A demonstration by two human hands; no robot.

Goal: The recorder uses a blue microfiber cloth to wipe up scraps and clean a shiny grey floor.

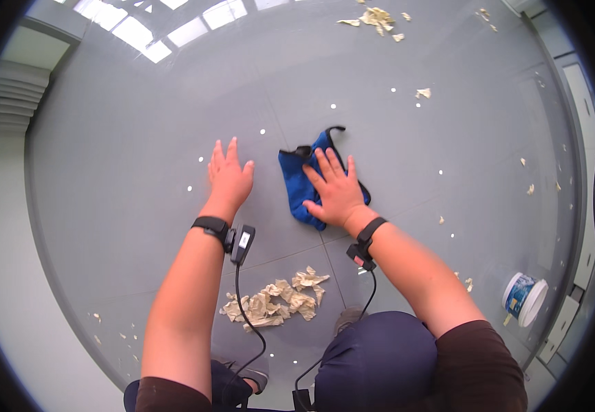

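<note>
A blue cloth with black edging (297, 185) lies crumpled on the grey tiled floor (137, 129). My right hand (336, 190) rests flat on its right side, fingers spread. To the left of the cloth, my left hand (229, 177) is over the floor with fingers apart and nothing in it. Whether its palm touches the tiles, I cannot tell. Each wrist wears a black strap with a small cabled device. Torn, crumpled cream paper scraps (276, 301) lie in a heap between my forearms, close to my shoes.
A white tub with a blue label (524, 299) lies tipped on its side at the right. More paper scraps (378, 19) are at the far end, with small ones scattered rightward. White dots (262, 132) speckle the floor. White drawer cabinets (585, 262) line the right, a pale wall (4, 232) the left.
</note>
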